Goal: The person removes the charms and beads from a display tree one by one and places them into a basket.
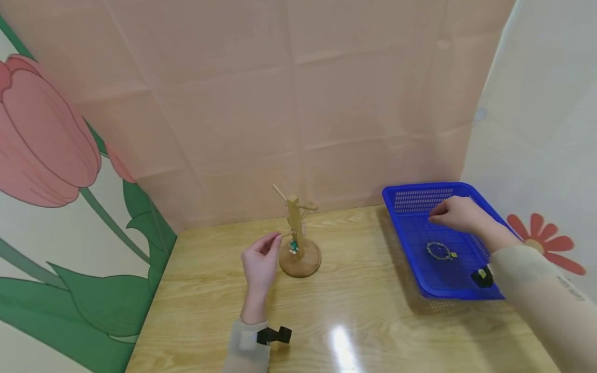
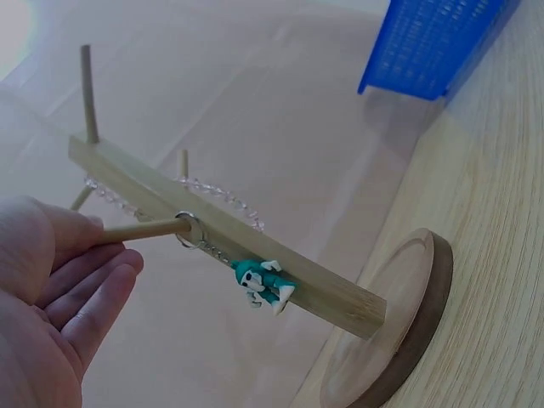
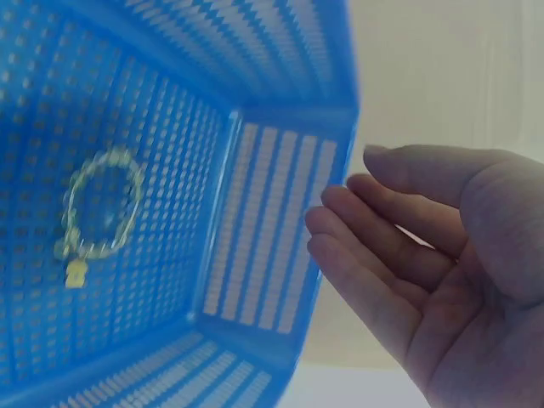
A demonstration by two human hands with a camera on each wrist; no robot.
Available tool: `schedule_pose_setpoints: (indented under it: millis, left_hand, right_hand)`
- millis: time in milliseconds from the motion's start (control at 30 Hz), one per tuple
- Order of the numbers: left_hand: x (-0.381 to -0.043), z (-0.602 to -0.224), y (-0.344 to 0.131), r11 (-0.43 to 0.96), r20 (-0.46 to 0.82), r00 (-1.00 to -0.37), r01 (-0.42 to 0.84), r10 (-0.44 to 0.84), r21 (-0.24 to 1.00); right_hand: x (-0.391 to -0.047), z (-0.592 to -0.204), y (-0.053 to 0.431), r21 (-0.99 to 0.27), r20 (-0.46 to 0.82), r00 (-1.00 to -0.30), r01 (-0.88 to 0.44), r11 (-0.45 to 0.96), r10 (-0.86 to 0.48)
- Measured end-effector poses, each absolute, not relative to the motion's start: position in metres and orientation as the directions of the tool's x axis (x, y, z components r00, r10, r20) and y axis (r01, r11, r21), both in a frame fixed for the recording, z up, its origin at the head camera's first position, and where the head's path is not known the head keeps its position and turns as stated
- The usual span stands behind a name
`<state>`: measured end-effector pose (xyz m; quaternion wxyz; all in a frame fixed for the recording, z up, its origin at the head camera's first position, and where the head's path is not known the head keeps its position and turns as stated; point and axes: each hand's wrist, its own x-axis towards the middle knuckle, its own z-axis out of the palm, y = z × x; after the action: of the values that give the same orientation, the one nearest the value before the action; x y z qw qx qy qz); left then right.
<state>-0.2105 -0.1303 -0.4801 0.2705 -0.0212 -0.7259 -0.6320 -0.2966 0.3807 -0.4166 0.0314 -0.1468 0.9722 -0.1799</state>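
Note:
A wooden stand (image 1: 296,228) with side pegs rises from a round base. My left hand (image 1: 262,260) pinches the end of one peg (image 2: 140,230) between thumb and index finger. From that peg hangs a keychain with a green and white figurine (image 2: 265,282), its metal ring around the peg close to the post. My right hand (image 1: 459,213) hovers over the blue basket (image 1: 410,254), with loosely bent fingers and nothing visible between them. Inside the basket, below that hand, lies a pale beaded bracelet (image 3: 102,204) with a yellow charm (image 3: 76,274).
A clear pink beaded bracelet (image 2: 225,200) hangs from another peg behind the post. Stand and basket share a wood-grain table (image 1: 354,290), the basket at the right. Cloth hangings (image 1: 326,103) surround the back and sides.

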Motion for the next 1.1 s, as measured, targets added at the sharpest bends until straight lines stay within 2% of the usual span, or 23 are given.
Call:
schedule_pose_setpoints:
  millis: [200, 367, 600, 733, 900, 1100]
  left_hand:
    - [-0.212, -0.481, -0.129, 0.186, 0.408, -0.849, 0.365, -0.336, 0.912]
    - [-0.212, -0.477, -0.128, 0.19, 0.395, -0.85, 0.349, -0.347, 0.918]
    - [-0.198, -0.454, -0.123, 0.136, 0.37, -0.867, 0.344, -0.333, 0.929]
    - [-0.197, -0.453, -0.123, 0.143, 0.385, -0.863, 0.358, -0.326, 0.923]
    - [-0.206, -0.464, -0.126, 0.137, 0.373, -0.864, 0.347, -0.338, 0.928]
    - [-0.216, -0.482, -0.131, 0.123, 0.371, -0.864, 0.351, -0.34, 0.928]
  right_hand:
    - [-0.289, -0.408, 0.352, -0.397, 0.072, -0.962, -0.271, 0.877, -0.265]
    - [-0.28, -0.398, 0.324, -0.478, 0.124, -0.968, -0.251, 0.842, -0.218]
    - [-0.265, -0.387, 0.284, -0.613, 0.197, -0.969, -0.239, 0.753, -0.147]
    - [-0.261, -0.386, 0.262, -0.667, 0.282, -0.955, -0.265, 0.696, -0.094]
    - [-0.258, -0.391, 0.234, -0.753, 0.365, -0.931, -0.294, 0.589, 0.002]
    - [-0.248, -0.403, 0.2, -0.864, 0.371, -0.927, -0.327, 0.382, 0.046]
